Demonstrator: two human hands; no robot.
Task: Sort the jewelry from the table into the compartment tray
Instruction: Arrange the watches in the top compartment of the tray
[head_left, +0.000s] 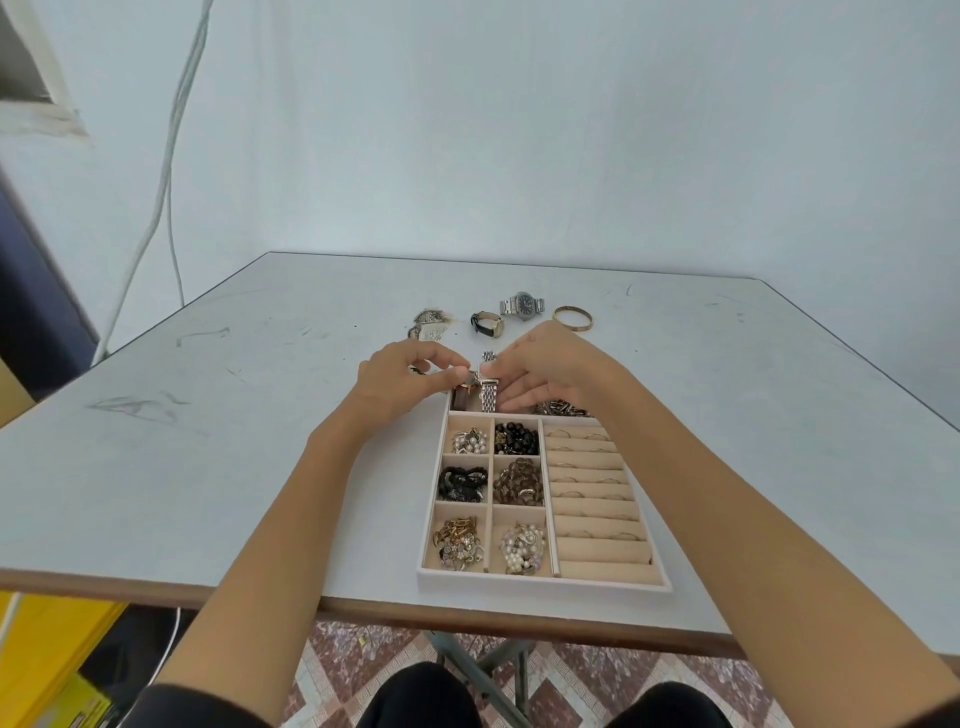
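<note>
Reaching over the far end of the compartment tray (540, 584), both hands came close together on a silver link-band watch (488, 399). The left hand (408, 382) pinched it from the left with curled fingers, and the right hand (545, 371) held it from the right, fingers bent down over the band. The watch hung at the tray's long far compartment with its band draped downward, just right of a brown-strap watch (460, 397) that lay in the same compartment. At the right end of that compartment, partly hidden under the right wrist, sat a tangle of dark chains (563, 408).

Six small square compartments filled the left side of the tray. The far pair held a pearl cluster (470, 441) and black beads (516, 438). The middle pair held black bracelets (462, 483) and brown beads (518, 482). The near pair held gold pieces (460, 540) and pearl pieces (522, 548). Along the right side ran beige ring rolls (597, 525), with thin rings tucked between several of them.

On the grey table (208, 467) beyond the hands lay, from left to right, a silvery chain pile (431, 323), a black-strap watch (487, 323), a steel bracelet watch (522, 304) and a gold bangle (571, 317), all apart from one another.
</note>
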